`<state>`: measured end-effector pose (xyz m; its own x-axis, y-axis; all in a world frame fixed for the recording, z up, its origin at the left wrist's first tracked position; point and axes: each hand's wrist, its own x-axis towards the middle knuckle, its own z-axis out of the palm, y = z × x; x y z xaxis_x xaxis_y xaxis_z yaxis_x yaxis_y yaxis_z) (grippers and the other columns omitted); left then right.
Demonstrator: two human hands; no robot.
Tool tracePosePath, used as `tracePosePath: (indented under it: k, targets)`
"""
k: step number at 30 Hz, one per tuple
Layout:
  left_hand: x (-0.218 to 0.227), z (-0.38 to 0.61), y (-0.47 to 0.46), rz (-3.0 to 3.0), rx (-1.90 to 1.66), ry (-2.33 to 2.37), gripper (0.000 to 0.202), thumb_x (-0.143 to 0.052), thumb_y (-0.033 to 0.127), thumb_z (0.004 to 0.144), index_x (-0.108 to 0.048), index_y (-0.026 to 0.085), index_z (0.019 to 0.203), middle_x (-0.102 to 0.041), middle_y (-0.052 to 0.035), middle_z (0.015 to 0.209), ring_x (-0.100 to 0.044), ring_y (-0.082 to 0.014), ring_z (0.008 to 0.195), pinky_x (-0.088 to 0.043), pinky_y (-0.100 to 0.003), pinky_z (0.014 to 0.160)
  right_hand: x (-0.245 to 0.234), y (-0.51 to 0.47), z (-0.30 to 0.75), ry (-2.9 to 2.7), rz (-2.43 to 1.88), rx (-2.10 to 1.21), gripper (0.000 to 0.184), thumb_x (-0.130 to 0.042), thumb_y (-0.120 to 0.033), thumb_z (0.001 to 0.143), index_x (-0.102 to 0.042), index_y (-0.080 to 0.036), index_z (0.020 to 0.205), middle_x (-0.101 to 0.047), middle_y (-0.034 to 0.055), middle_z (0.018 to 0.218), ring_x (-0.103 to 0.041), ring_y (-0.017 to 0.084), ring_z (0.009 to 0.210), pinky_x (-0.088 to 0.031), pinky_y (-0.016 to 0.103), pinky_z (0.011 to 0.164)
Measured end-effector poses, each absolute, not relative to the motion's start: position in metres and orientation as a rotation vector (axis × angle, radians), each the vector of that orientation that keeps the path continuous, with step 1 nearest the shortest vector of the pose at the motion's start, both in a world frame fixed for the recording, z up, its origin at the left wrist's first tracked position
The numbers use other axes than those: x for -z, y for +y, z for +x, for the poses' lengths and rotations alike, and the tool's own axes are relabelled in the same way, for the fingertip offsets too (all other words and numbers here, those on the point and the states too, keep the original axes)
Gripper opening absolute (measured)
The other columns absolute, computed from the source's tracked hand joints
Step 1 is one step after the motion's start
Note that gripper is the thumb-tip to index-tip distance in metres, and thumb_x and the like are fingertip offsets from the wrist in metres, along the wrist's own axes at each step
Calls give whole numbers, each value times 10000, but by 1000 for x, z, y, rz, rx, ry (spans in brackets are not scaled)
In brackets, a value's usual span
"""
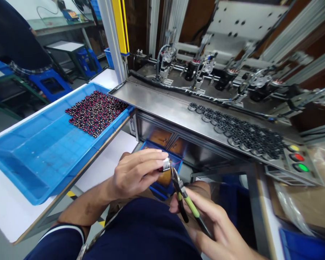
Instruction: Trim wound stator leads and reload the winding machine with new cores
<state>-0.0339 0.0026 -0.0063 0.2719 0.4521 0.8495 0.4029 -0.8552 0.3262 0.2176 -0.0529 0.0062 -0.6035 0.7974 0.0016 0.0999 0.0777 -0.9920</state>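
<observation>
Between the fingertips of my left hand (137,171) is a small round part with a silvery rim (166,164), perhaps a motor stator. A thin reddish wire seems to stick out from it to the right. My right hand (208,216) grips a pair of cutting pliers (188,200) with green and black handles. The jaws point up toward the part and sit just right of it, close to the wire. Whether they touch it I cannot tell. Below both hands is a blue bin (178,168) on the floor side of the bench.
At left a large blue tray (29,151) holds many dark parts with red windings (97,112). Along the steel ledge (157,104) lie many black rings (241,131). Machine fixtures (206,66) stand behind it. A button panel (298,159) is at right. Another person (18,39) sits at far left.
</observation>
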Motion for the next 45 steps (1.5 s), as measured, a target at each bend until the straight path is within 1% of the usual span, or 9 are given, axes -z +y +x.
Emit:
tracePosePath:
  k: [8,13,19,26,31,35,40,42,45]
  targets:
    - [5,-34,4,2403,-1711,797,595,-756,-41,696,-560,131,1230,-762,-160,1085,-719,-260,1056,-640,-416,888,-3,-52,208,-1763,-910,-1659,657,-487,-61,865,-421,-344,1454,-641,94,1196,-640,210,1127,-518,380,995]
    - [4,-34,3,2390,-1716,762,585,-755,-60,680,-567,102,1210,-762,-184,1065,-722,-273,1049,-634,-408,899,-7,-49,206,-1748,-934,-1683,596,-499,-80,868,-467,-305,1420,-645,83,1115,-655,181,1016,-535,345,953]
    - [2,-36,3,2386,-1708,747,557,-760,-75,661,-568,72,1162,-759,-214,1036,-722,-285,1043,-636,-406,886,-8,-48,206,-1718,-941,-1667,628,-509,-70,860,-453,-316,1435,-657,61,1056,-657,157,932,-560,301,869]
    - [2,-37,0,2353,-1666,801,637,-736,-52,701,-540,153,1273,-757,-153,1111,-710,-252,1075,-638,-395,889,-7,-48,202,-1707,-938,-1592,587,-543,-70,849,-523,-290,1393,-685,62,982,-670,153,835,-581,283,784]
    - [4,-37,-1,2344,-1643,838,654,-731,-46,709,-534,159,1298,-749,-151,1134,-706,-251,1083,-635,-403,902,-13,-44,198,-1738,-995,-1505,547,-549,-70,835,-577,-246,1352,-685,45,883,-651,136,730,-582,247,712]
    - [5,-36,0,2343,-1633,865,636,-726,-33,725,-536,176,1295,-753,-130,1130,-706,-243,1083,-630,-399,911,-15,-39,195,-1848,-1053,-1278,445,-569,-75,835,-662,-226,1243,-664,9,765,-640,118,699,-570,216,760]
    - [11,-37,2,2367,-1686,812,629,-736,-20,733,-528,169,1294,-743,-132,1143,-709,-235,1072,-628,-406,916,-7,-39,202,-1665,-1129,-1286,449,-624,-123,859,-614,-258,1287,-707,23,930,-697,112,804,-562,165,781]
    - [15,-40,2,2411,-1665,810,604,-740,-13,735,-544,163,1279,-714,-141,1196,-696,-237,1099,-618,-417,938,-3,-40,205,-1613,-1119,-1324,440,-630,-142,867,-611,-268,1288,-708,28,964,-699,112,797,-568,171,783]
    - [20,-43,1,2463,-1639,864,496,-733,16,757,-602,173,1209,-666,-128,1266,-677,-237,1130,-610,-419,956,2,-42,209,-1569,-1121,-1357,416,-637,-173,878,-616,-256,1284,-712,45,959,-698,129,786,-580,202,781]
